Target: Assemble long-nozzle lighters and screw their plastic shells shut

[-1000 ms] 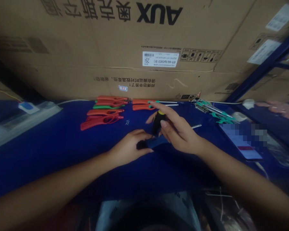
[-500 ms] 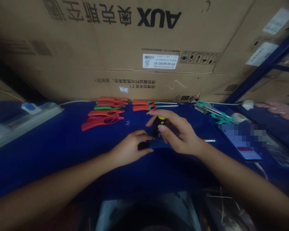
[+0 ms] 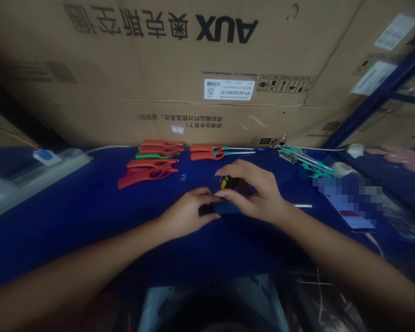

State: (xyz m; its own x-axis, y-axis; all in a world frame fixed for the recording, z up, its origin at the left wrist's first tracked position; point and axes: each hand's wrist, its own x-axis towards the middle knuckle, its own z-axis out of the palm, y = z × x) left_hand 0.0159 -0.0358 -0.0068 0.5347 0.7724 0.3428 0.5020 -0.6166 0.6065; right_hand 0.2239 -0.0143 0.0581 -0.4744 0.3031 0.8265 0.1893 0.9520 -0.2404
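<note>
My left hand (image 3: 186, 213) rests on the blue table cover (image 3: 72, 207), its fingers closed on a dark blue, black-ended part (image 3: 212, 208) lying flat. My right hand (image 3: 257, 193) curls over a black screwdriver handle with a yellow cap (image 3: 228, 182), gripping it just above that part. A thin metal shaft (image 3: 302, 205) pokes out to the right of my right wrist.
Several red and green lighter-like handles (image 3: 148, 166) lie in rows at the back left, two long ones (image 3: 214, 152) behind my hands. Green-handled tools (image 3: 306, 161) and a phone (image 3: 349, 203) sit right. A large AUX cardboard box (image 3: 207, 69) forms the back wall. A clear tray (image 3: 31, 170) lies left.
My right hand has lowered and curled down over the screwdriver handle, its index finger no longer stretched out. The metal shaft has shifted right. My left hand has stayed put.
</note>
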